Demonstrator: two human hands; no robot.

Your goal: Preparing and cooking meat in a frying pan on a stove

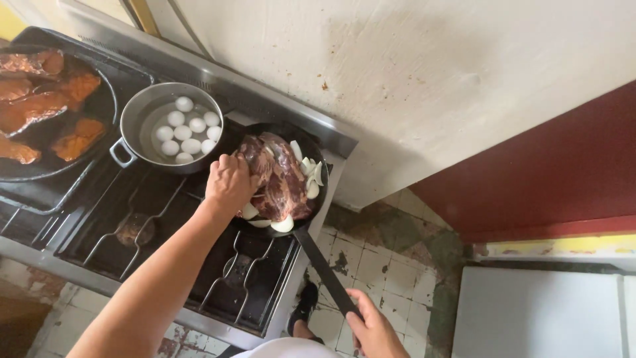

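Left hand: fingers bent down onto the raw meat, at the frying pan's left rim.
Right hand: closed around the pan handle end.
Handle axis: runs diagonally from pan toward right hand.
Onion pieces: beside the meat.
Pot of eggs: left of pan, touching.

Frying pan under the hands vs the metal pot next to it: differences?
The frying pan is black, shallow, long-handled, holding raw meat and onion pieces. The pot is silvery, deeper, short-handled, holding white eggs in water. The right hand grips the pan's handle, the left hand touches the meat; nobody touches the pot. Both sit on the stove.
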